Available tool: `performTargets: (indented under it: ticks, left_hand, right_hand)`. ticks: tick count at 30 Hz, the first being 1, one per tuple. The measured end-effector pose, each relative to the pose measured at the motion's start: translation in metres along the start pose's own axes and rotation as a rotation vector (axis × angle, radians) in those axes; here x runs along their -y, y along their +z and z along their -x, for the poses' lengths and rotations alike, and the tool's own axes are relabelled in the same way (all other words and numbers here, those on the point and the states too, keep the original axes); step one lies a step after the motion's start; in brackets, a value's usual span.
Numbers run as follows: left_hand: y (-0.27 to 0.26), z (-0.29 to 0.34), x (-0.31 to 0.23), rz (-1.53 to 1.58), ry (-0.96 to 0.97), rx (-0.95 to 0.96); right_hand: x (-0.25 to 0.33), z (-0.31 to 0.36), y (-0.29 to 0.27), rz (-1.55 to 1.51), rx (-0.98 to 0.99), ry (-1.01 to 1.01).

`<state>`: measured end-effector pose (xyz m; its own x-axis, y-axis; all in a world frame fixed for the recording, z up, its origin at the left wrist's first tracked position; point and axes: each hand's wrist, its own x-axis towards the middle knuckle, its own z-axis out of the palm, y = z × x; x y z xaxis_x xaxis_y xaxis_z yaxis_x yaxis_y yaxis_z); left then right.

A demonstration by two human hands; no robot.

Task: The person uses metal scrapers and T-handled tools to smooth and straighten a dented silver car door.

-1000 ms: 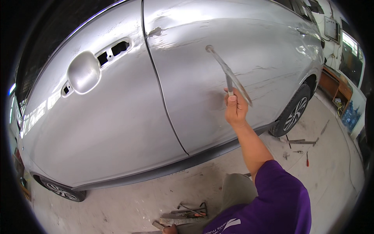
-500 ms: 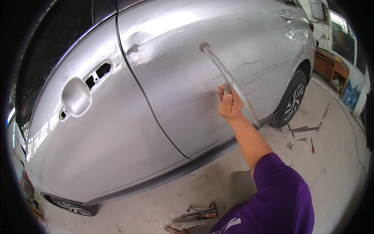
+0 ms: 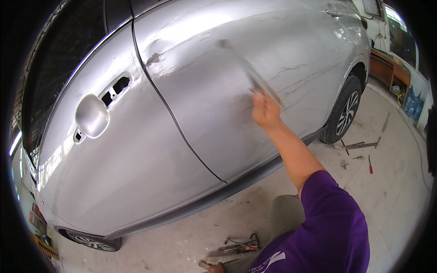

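My right hand (image 3: 266, 110) is closed around the handle of a long, slightly curved metal body hammer (image 3: 260, 82), which is smeared by motion. Its round face (image 3: 223, 43) is over or against the scratched silver rear door (image 3: 200, 100) of a car; I cannot tell whether they touch. Near the door's front edge is a torn dent (image 3: 154, 58), with dark scrapes running back from it. At the bottom edge, part of my left hand (image 3: 217, 268) shows beside a pale, block-like piece (image 3: 205, 264). Its fingers are mostly hidden.
The front door (image 3: 150, 154) has its handle removed, leaving dark openings. Several tools (image 3: 239, 245) lie on the floor by my knee. By the rear wheel (image 3: 346, 111) are flat metal bars (image 3: 357, 145) and a red-handled tool (image 3: 370, 166). A wooden desk (image 3: 387, 68) stands beyond.
My right hand and the hammer have swung slightly left and up across the door, and the hammer has blurred. The whole view has shifted a little.
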<state>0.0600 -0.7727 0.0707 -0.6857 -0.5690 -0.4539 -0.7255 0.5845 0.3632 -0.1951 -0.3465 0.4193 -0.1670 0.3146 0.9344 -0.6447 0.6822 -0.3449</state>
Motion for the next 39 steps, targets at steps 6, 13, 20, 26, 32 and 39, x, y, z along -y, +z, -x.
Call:
performTargets:
  ticks: [6,13,20,26,32,39]
  left_hand:
    - [-0.001,0.001,0.003,0.005,-0.007,-0.011]
    - [-0.001,0.001,0.007,0.000,-0.004,-0.015]
    - [0.000,0.001,0.009,0.015,0.003,-0.029]
    - [0.005,-0.001,0.020,0.046,0.006,-0.038]
    - [0.012,-0.007,0.027,0.125,0.034,-0.053]
    - [-0.011,0.009,0.005,0.028,-0.026,0.015]
  right_hand:
    - [0.002,-0.006,0.004,-0.013,-0.095,-0.085]
    - [0.009,-0.012,0.005,-0.032,-0.151,-0.134]
    - [0.013,-0.016,0.006,-0.053,-0.126,-0.058]
    - [0.006,-0.014,0.002,-0.096,-0.070,-0.021]
    - [0.000,-0.014,0.000,-0.114,-0.053,-0.046]
    - [0.004,-0.018,0.007,-0.046,-0.096,-0.092]
